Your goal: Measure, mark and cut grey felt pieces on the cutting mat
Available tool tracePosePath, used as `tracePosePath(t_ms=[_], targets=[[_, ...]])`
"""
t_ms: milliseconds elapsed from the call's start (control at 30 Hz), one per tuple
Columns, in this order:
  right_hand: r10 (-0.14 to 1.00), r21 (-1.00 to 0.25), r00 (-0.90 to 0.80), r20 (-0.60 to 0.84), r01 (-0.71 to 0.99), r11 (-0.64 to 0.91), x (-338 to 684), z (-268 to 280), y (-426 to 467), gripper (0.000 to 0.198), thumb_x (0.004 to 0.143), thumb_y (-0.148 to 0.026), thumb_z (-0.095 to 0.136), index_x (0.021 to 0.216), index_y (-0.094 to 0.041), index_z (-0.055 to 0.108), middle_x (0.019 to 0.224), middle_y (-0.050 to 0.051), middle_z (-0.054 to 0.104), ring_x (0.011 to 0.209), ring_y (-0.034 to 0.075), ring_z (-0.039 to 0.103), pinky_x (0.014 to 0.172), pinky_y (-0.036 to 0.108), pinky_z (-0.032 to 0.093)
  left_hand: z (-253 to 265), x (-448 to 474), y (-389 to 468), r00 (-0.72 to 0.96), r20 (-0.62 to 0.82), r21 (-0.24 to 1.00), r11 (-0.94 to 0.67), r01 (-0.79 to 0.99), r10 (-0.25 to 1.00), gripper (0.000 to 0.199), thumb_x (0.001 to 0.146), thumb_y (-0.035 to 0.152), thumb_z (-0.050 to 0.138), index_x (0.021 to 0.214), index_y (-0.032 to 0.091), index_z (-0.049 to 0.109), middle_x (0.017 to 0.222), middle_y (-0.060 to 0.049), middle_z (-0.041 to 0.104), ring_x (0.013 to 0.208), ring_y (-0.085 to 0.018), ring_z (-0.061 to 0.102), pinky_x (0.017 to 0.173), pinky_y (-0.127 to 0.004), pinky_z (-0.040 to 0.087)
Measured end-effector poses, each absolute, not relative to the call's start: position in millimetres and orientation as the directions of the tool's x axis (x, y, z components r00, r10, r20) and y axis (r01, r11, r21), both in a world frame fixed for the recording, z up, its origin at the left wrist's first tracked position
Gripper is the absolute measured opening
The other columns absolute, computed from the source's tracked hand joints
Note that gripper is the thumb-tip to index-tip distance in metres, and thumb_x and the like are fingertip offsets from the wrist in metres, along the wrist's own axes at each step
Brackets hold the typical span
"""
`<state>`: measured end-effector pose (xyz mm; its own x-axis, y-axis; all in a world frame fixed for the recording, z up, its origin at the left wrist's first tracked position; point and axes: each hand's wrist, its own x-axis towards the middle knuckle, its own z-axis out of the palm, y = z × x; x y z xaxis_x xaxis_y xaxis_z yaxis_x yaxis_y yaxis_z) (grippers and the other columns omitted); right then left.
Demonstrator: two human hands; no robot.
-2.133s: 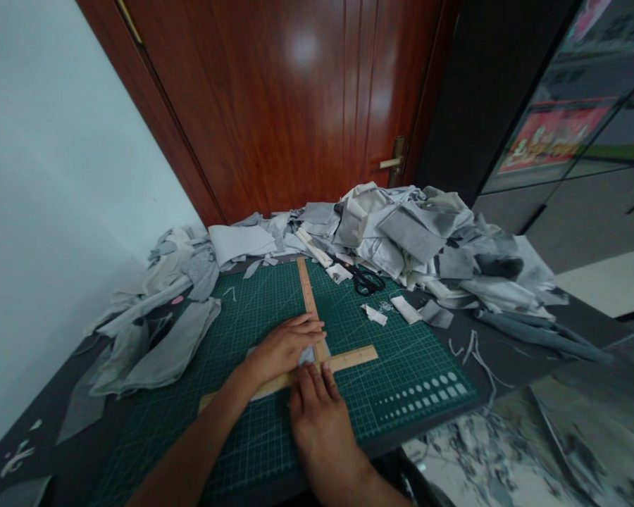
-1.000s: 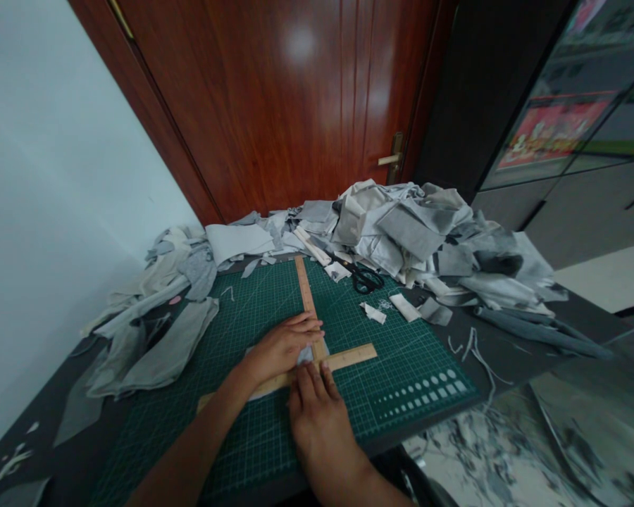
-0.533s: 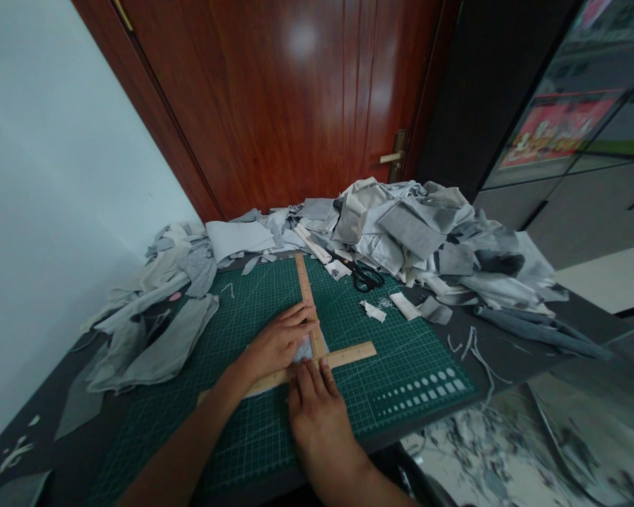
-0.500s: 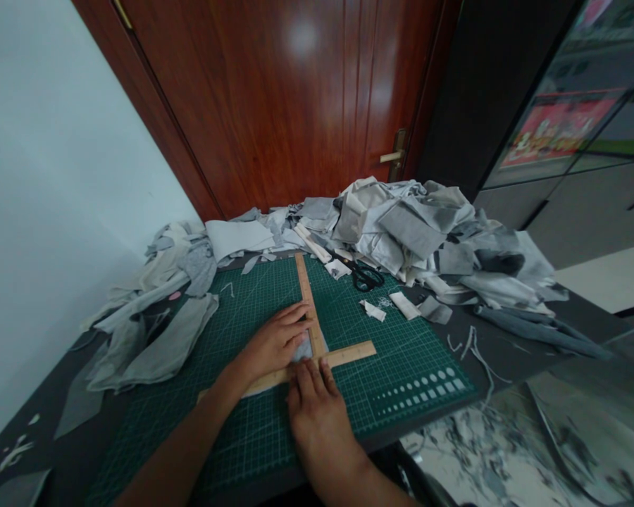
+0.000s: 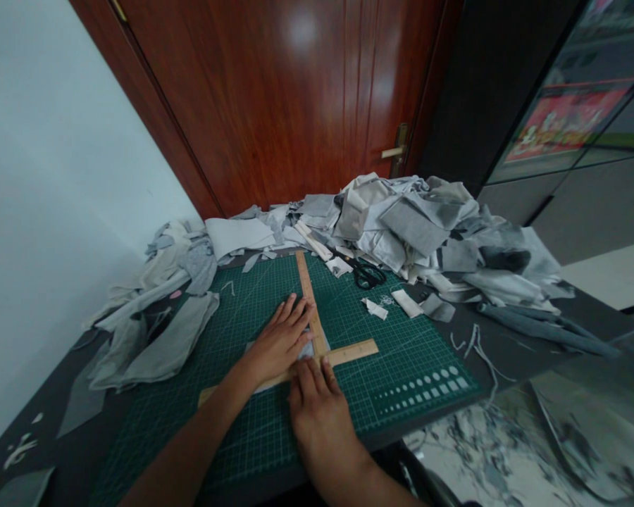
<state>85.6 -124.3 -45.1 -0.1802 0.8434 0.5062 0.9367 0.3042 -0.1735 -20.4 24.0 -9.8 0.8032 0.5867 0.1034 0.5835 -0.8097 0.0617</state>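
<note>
Left hand (image 5: pixel 275 343) flat, fingers spread, pressing the small grey fabric piece (image 5: pixel 305 350) and upright wooden ruler (image 5: pixel 311 304) at frame centre; right hand (image 5: pixel 317 408) fingertips press the crossing wooden ruler (image 5: pixel 349 352) on the green cutting mat (image 5: pixel 412 366). Keep both rulers square, pressure even.

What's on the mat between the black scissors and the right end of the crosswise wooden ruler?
In the head view, between the scissors and the crosswise ruler lies a small white fabric scrap with loose threads beside it; the rest is bare green cutting mat.
</note>
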Motion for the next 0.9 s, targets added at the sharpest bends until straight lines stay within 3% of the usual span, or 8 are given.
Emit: tracePosePath(t_ms=[133, 267, 400, 467, 567, 700, 900], targets=[[0.858, -0.178, -0.18, 0.482, 0.938, 0.297, 85.8, -43.3, -125.5, 0.031, 0.095, -0.011, 0.057, 0.123, -0.004, 0.069, 0.131, 0.021, 0.067, 0.126, 0.035, 0.061, 0.11, 0.053, 0.049, -10.1, -19.1, 23.5, 0.762, 0.204, 0.012, -0.78, 0.625, 0.614, 0.059, 0.106, 0.032, 0.039, 0.16, 0.015, 0.024, 0.169, -0.012, 0.017, 0.156, -0.029, 0.0, 0.125, -0.053, 0.018], [0.858, -0.169, -0.204, 0.472, 0.934, 0.315, 86.9, -45.5, -126.3, 0.033, 0.095, -0.009, 0.057, 0.125, -0.004, 0.068, 0.131, 0.022, 0.067, 0.128, 0.035, 0.059, 0.11, 0.054, 0.048, -2.3, -18.1, 23.5, 0.687, 0.356, -0.066, -0.716, 0.695, 0.634, 0.066, 0.099, 0.032, 0.057, 0.157, 0.015, 0.032, 0.168, -0.016, 0.018, 0.156, -0.036, 0.0, 0.124, -0.058, 0.018], [0.86, -0.168, -0.213, 0.464, 0.932, 0.322, 87.9, -46.1, -126.4, 0.034, 0.095, -0.011, 0.056, 0.126, -0.004, 0.068, 0.132, 0.023, 0.066, 0.129, 0.035, 0.059, 0.111, 0.055, 0.047, 9.3, -20.1, 24.0, 0.633, 0.463, -0.063, -0.689, 0.722, 0.62, 0.063, 0.093, 0.029, 0.068, 0.15, 0.014, 0.046, 0.164, -0.019, 0.03, 0.154, -0.039, 0.016, 0.122, -0.057, 0.023], [0.862, -0.17, -0.215, 0.458, 0.931, 0.322, 88.2, -44.9, -126.5, 0.034, 0.096, -0.011, 0.055, 0.126, -0.003, 0.067, 0.131, 0.024, 0.066, 0.129, 0.035, 0.059, 0.111, 0.054, 0.047, 14.1, -21.1, 23.5, 0.625, 0.468, 0.004, -0.709, 0.705, 0.625, 0.044, 0.093, 0.027, 0.067, 0.135, 0.016, 0.061, 0.155, -0.017, 0.046, 0.144, -0.037, 0.039, 0.116, -0.052, 0.036], [0.864, -0.17, -0.207, 0.459, 0.934, 0.314, 88.4, -42.2, -126.8, 0.033, 0.096, -0.011, 0.054, 0.125, -0.003, 0.068, 0.131, 0.023, 0.067, 0.127, 0.036, 0.06, 0.111, 0.054, 0.047, 18.3, -20.4, 20.8, 0.675, 0.365, 0.209, -0.763, 0.611, 0.641, 0.015, 0.097, 0.025, 0.061, 0.1, 0.02, 0.074, 0.118, -0.008, 0.071, 0.106, -0.024, 0.066, 0.094, -0.035, 0.051], [0.87, -0.182, -0.201, 0.45, 0.933, 0.31, 88.8, -39.5, -127.4, 0.037, 0.096, -0.013, 0.054, 0.13, -0.003, 0.065, 0.136, 0.023, 0.064, 0.13, 0.036, 0.058, 0.111, 0.054, 0.047, 17.9, -16.4, 17.3, 0.73, 0.199, 0.44, -0.725, 0.53, 0.654, 0.017, 0.095, 0.02, 0.058, 0.086, 0.02, 0.072, 0.087, -0.001, 0.069, 0.078, -0.015, 0.064, 0.072, -0.024, 0.047], [0.878, -0.188, -0.215, 0.427, 0.929, 0.319, 88.9, -39.9, -127.7, 0.034, 0.096, -0.01, 0.054, 0.127, -0.005, 0.067, 0.137, 0.021, 0.064, 0.131, 0.035, 0.057, 0.112, 0.054, 0.046, 10.0, -15.3, 22.8, 0.673, 0.16, 0.552, -0.631, 0.546, 0.722, 0.025, 0.095, 0.018, 0.046, 0.078, 0.018, 0.064, 0.074, 0.001, 0.061, 0.069, -0.014, 0.056, 0.065, -0.024, 0.041]])
